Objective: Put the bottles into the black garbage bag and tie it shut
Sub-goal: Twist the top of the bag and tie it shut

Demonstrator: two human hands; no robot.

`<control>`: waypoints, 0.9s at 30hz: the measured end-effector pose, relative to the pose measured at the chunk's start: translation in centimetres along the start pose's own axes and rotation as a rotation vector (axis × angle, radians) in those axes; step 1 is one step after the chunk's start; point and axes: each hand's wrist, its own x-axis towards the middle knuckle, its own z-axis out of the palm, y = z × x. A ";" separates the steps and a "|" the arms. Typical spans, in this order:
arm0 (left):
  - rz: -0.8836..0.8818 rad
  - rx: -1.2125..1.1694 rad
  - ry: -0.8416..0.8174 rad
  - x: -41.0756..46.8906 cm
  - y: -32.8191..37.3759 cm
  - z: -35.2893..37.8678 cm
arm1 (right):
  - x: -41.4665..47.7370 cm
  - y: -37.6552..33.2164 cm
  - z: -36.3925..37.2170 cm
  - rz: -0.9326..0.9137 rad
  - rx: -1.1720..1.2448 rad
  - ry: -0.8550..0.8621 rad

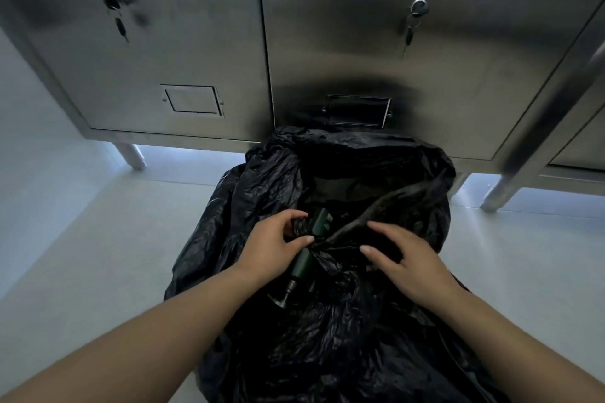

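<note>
A large black garbage bag (343, 173) stands on the floor in front of me, its mouth gaping toward the cabinet. A dark green bottle (304, 263) lies at the near rim, neck pointing toward me, partly wrapped in plastic. My left hand (273, 247) pinches a fold of the bag's rim beside the bottle's body. My right hand (402, 255) rests on the bag's near rim to the right, fingers curled into the plastic. Whether other bottles lie inside is hidden in the dark interior.
A stainless steel cabinet (163, 59) with two locked doors and keys in the locks stands right behind the bag. Its metal legs (131, 154) reach the pale tiled floor (82, 239). A steel post (537, 127) slants down at the right.
</note>
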 end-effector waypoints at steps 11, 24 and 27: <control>0.075 -0.377 0.070 0.4 2.4 -1.1 | 1.3 -5.0 2.2 -0.094 0.041 0.019; 0.066 -0.691 0.064 0.5 2.9 -2.2 | 1.6 -6.5 5.7 0.016 0.354 0.038; 0.048 -0.627 0.092 0.6 2.1 -2.2 | 1.9 -6.0 5.4 -0.006 0.366 0.066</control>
